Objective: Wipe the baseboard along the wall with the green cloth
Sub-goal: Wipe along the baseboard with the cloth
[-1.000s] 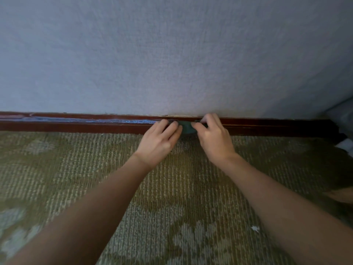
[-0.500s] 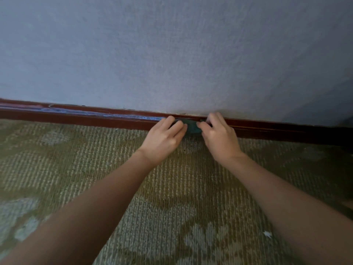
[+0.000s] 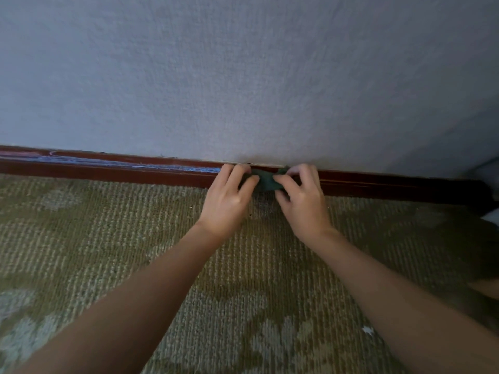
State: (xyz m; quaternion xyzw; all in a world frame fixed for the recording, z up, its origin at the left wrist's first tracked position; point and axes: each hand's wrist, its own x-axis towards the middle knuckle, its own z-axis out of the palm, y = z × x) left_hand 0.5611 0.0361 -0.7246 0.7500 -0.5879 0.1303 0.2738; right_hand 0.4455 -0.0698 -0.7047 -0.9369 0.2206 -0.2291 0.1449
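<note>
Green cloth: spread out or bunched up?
Bunched up: the green cloth shows only as a small crumpled wad pinched between left hand and right hand against the baseboard.

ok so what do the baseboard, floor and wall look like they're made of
Baseboard: likely wood, glossy red-brown varnish; a bright sheen runs along its left part. Floor: looped-pile carpet, olive with pale pattern; ribbed rows show. Wall: matte grey, fine grain, perhaps textured wallpaper or paint.

The small crumpled dark green cloth (image 3: 266,182) showed against the long glossy reddish-brown wooden baseboard (image 3: 108,172), which bore a pale blue-white streak (image 3: 135,165) along its left stretch, between the plain grey-blue textured wall (image 3: 243,76) and the olive ribbed carpet (image 3: 108,238) patterned with pale flowers.
</note>
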